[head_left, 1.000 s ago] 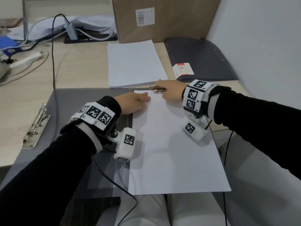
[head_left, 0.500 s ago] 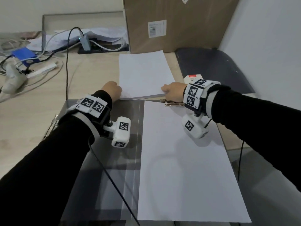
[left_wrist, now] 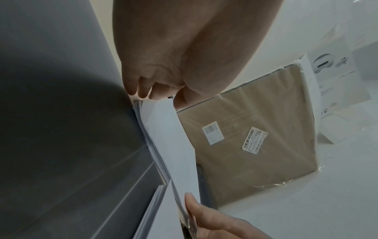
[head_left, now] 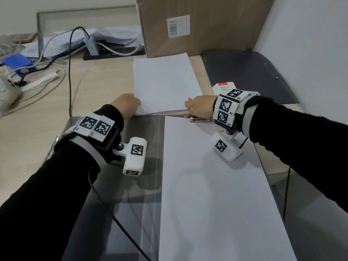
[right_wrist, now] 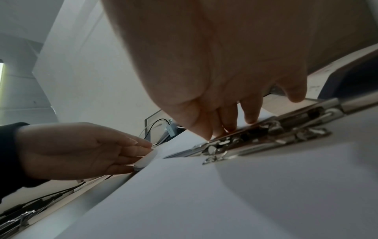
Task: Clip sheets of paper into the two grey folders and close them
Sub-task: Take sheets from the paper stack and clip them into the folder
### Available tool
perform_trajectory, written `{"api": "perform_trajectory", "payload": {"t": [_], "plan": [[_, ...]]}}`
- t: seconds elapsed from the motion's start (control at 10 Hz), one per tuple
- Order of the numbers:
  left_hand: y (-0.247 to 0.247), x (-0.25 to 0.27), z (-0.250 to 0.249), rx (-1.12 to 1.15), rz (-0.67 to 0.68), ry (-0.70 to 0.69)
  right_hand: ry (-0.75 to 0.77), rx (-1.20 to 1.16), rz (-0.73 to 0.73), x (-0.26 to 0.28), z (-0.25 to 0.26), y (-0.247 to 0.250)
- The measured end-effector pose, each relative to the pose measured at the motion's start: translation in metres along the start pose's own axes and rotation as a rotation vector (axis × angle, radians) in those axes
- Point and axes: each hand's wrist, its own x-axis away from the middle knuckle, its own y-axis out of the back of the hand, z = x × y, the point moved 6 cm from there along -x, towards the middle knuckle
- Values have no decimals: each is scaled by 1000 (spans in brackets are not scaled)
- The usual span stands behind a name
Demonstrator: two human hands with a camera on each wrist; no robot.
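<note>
An open grey folder [head_left: 131, 204] lies before me, with a white sheet [head_left: 207, 185] on its right half under a metal clip [head_left: 201, 120]. Just beyond it sits a stack of white paper [head_left: 165, 85]. My left hand [head_left: 138, 105] is at the stack's near left corner, where thumb and fingers pinch the top sheets [left_wrist: 163, 103]. At the near right corner my right hand [head_left: 188, 106] grips the paper edge, just above the clip [right_wrist: 266, 134]. A second dark grey folder [head_left: 244, 76] lies closed at the back right.
A large cardboard box [head_left: 197, 25] stands behind the stack. A small white box [head_left: 223, 87] lies on the second folder by my right wrist. Cables, a blue item [head_left: 17, 63] and loose papers crowd the back left. A white wall [head_left: 310, 53] runs along the right.
My left hand left the sheet in the folder and went to the stack's near left corner. My right hand moved from the clip to the stack's near right corner.
</note>
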Motion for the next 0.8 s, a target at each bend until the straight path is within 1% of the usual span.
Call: {"api": "perform_trajectory", "payload": {"t": [0.1, 0.2, 0.3, 0.4, 0.5, 0.6, 0.7, 0.8], "plan": [[1, -6, 3, 33, -20, 2, -11, -40, -1, -8, -4, -4], [5, -6, 1, 155, -53, -7, 9, -81, 22, -11, -4, -6], [12, -10, -2, 371, -116, -19, -3, -137, 10, -8, -4, -6], [4, -12, -7, 650, -16, 84, 9, -152, 16, -8, -3, -8], [-13, -6, -13, 827, 134, 218, -30, -236, 15, -6, -4, -8], [-17, -16, -7, 856, 55, 293, -55, -356, -11, -2, -7, -6], [-1, -10, -9, 42, -105, 22, 30, -500, -97, 2, -14, 3], [6, -4, -14, 542, -81, -19, -23, -851, -340, 10, -38, 25]]}}
